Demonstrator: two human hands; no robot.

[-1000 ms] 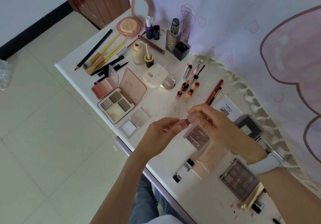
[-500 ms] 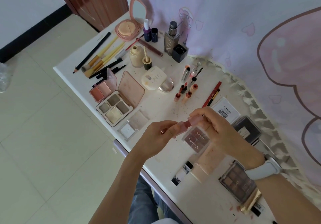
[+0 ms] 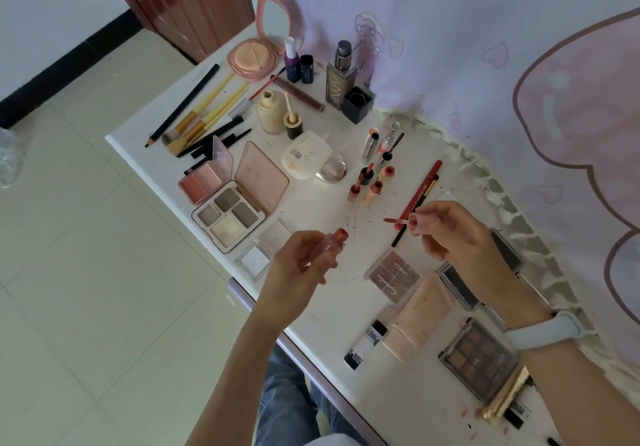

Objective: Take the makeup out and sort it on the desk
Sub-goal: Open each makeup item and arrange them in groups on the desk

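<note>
My left hand (image 3: pixel 298 272) grips the open lip gloss tube (image 3: pixel 330 246), fingers curled round it; my right hand (image 3: pixel 450 229) pinches its wand (image 3: pixel 398 219) above the table (image 3: pixel 329 310)

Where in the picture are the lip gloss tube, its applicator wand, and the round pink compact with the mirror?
lip gloss tube (image 3: pixel 331 242), head view, on its pink body below the open neck.
applicator wand (image 3: pixel 398 219), head view, on the thin stem.
round pink compact (image 3: pixel 250 58), head view, on the puff inside.
</note>
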